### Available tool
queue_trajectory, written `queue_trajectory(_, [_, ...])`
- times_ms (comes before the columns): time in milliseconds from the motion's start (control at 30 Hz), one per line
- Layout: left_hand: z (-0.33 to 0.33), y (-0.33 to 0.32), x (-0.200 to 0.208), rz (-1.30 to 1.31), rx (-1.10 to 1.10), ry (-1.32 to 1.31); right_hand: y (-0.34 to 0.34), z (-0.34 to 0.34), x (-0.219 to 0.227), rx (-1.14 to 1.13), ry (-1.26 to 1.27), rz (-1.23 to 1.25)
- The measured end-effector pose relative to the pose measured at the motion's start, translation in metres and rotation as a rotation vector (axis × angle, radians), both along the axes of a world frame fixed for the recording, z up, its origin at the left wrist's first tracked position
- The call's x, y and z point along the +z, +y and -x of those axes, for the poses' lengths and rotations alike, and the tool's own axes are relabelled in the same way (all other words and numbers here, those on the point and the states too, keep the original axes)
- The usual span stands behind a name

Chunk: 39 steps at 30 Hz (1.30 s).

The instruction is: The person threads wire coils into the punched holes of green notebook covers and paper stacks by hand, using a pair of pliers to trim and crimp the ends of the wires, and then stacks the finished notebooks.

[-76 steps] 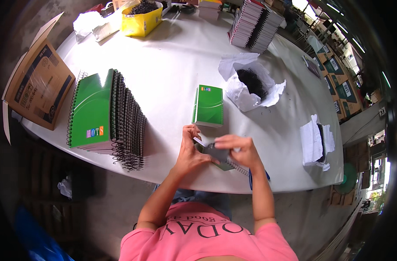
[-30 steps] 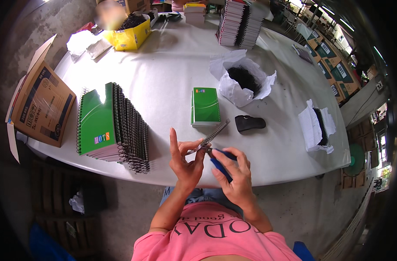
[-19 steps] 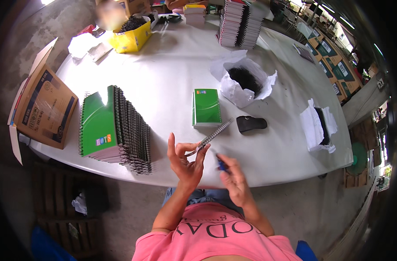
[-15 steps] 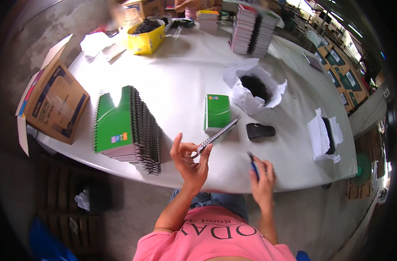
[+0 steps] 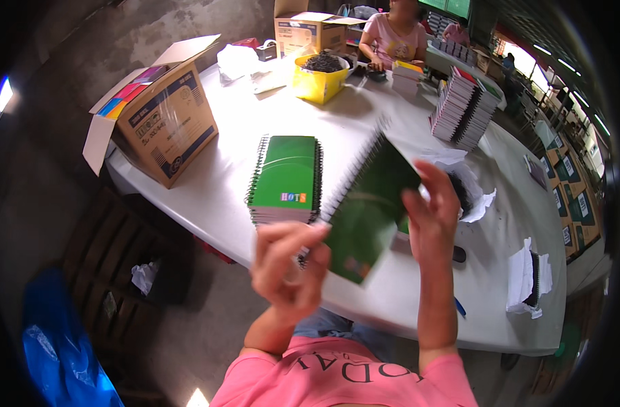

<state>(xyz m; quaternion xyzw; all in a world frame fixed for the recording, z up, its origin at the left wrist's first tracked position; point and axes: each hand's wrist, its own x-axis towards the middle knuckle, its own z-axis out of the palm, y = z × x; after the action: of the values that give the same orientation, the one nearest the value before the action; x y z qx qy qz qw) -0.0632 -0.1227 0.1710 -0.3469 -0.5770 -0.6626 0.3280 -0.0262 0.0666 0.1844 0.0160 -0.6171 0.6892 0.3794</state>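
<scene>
A green spiral-bound notebook (image 5: pixel 372 210), tilted and blurred by motion, is held above the table between my two hands. My left hand (image 5: pixel 289 268) is closed at its lower left side, by the end of the black spiral. My right hand (image 5: pixel 433 210) pinches the opposite edge between thumb and fingers. Left of the held notebook stands a stack of green spiral notebooks (image 5: pixel 283 169). A blue-handled tool (image 5: pixel 460 308) lies near the table's front edge, right of my right forearm. Part of a dark object (image 5: pixel 459 254) shows beside that forearm.
An open cardboard box (image 5: pixel 167 129) stands at the left. Farther back are a yellow container (image 5: pixel 316 85) of black pieces, a tall notebook stack (image 5: pixel 462 108) and a person (image 5: pixel 395 37). White paper-wrapped bundles (image 5: pixel 525 281) sit at the right on the white table (image 5: pixel 391 312).
My right hand has let go of the blue-handled tool and taken hold of the notebook. The spiral-edged item in my left hand, seen edge-on before, now shows its green cover. The view has swung left.
</scene>
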Motion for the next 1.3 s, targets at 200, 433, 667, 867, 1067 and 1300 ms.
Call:
queue_trajectory(200, [0.042,-0.039,0.01,0.085,0.296,-0.044,-0.022,0.09,0.079,0.43,0.141,0.487])
queue_trajectory(433, [0.071,-0.04,-0.03,0.19,0.077,-0.311,-0.037,0.173,0.086,0.164,0.517,-1.401])
queue_trajectory(667, [0.087,-0.035,-0.053,0.038,-0.188,-0.302,-0.041,0.144,0.055,0.518,0.101,-0.873])
queue_trajectory(867, [0.096,-0.023,-0.058,-0.004,-0.142,-0.224,-0.014,0.141,0.016,0.467,-0.247,-0.792])
queue_trajectory(1067, [0.096,-0.022,-0.05,0.055,-0.048,-0.193,-0.032,0.143,-0.009,0.258,-0.029,-0.677])
queue_trajectory(1300, [0.096,-0.024,-0.05,0.068,-0.066,-0.199,-0.009,0.138,-0.031,0.002,0.087,-0.143])
